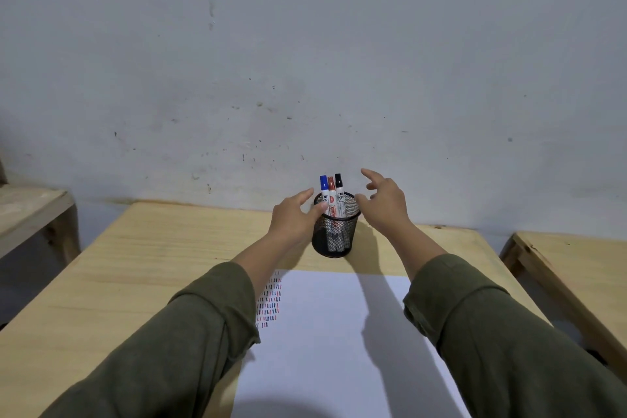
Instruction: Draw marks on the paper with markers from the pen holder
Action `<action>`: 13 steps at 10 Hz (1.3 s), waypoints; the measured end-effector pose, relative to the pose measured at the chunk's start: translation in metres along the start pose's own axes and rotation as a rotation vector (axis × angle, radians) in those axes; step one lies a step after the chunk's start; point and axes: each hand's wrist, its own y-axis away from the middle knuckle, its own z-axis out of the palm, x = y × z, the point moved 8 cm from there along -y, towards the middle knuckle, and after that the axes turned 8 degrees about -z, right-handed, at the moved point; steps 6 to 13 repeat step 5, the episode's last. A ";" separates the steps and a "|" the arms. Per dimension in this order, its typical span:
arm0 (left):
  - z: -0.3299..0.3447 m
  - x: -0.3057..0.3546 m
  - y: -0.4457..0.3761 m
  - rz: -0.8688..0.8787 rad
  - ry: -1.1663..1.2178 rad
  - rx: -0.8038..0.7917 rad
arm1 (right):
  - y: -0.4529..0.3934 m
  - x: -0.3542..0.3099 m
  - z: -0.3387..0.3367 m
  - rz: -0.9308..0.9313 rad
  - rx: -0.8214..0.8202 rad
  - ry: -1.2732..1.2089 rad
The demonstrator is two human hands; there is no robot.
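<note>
Flanking the holder (334, 231) at the surface's 12 o'clock, left hand (293, 219) and right hand (385, 202) have fingers apart, empty; a careless reach could tip its markers (332, 195) onto the paper (332, 332).

One wide-angle view only, worn on the head, aimed fwd and slightly down over the table (142, 248). Wall (305, 44) fills the upper half; both forearms are seen reaching away from the lens. Holder (334, 234) sits mid-frame, at arm's reach; paper (332, 332) is cut off at the bottom edge.
</note>
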 end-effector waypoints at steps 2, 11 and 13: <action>-0.035 0.002 0.026 0.010 0.155 0.100 | 0.044 -0.026 -0.033 0.007 0.092 -0.184; -0.051 0.008 0.213 0.186 0.758 -0.296 | 0.257 -0.074 -0.079 -0.067 0.008 -0.678; -0.051 0.008 0.213 0.186 0.758 -0.296 | 0.257 -0.074 -0.079 -0.067 0.008 -0.678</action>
